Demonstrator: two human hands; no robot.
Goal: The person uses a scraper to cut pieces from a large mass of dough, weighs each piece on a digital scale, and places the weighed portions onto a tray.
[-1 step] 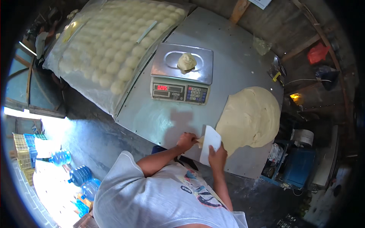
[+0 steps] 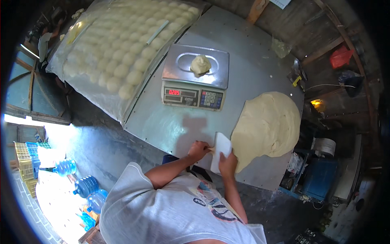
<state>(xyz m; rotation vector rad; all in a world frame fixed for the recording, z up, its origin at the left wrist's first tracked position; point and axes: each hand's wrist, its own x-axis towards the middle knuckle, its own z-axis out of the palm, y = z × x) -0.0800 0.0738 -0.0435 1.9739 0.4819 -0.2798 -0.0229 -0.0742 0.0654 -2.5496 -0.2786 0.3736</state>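
Fingers of the right hand point(image 2: 228, 164) are clamped on a white dough scraper point(image 2: 220, 147), lower centre of the frame, and just to its left, the left hand point(image 2: 197, 150) has its fingers pinched together on a small strip of dough point(image 2: 211, 149)! Right of centre spreads the big dough mass point(image 2: 268, 122); 1 dough lump point(image 2: 200, 64) sits on the digital scale point(image 2: 218, 79), upper centre, with dough balls point(image 2: 120, 72) under plastic sheeting point(image 2: 99, 106), upper left.

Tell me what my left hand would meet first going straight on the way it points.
Your left hand would probably meet the white scraper in your right hand first, just past the dough bit at its fingertips; depth is unclear.
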